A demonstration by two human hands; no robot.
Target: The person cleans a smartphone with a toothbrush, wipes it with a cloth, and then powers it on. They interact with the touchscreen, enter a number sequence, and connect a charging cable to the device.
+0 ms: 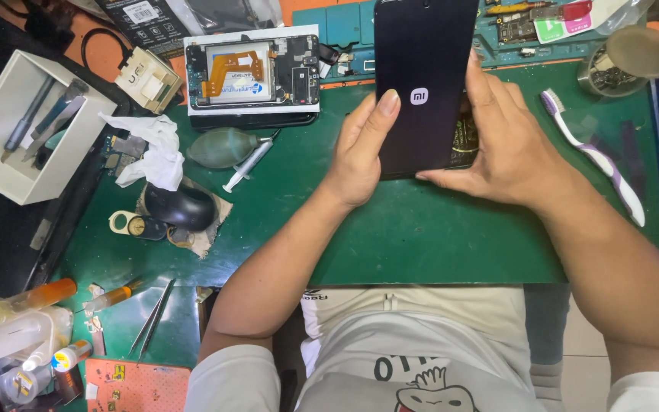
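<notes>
The dark phone (421,84) is up off the green table (421,236), back side facing the camera, held upright between both hands. The left hand (360,152) grips its left edge, thumb pressed flat on the back cover. The right hand (501,149) wraps the right edge, fingers closed along the side. Behind, an opened phone (253,72) lies with its insides showing. A purple and white toothbrush (593,152) rests to the right, a syringe (247,164) and a dark air blower (223,146) to the left.
</notes>
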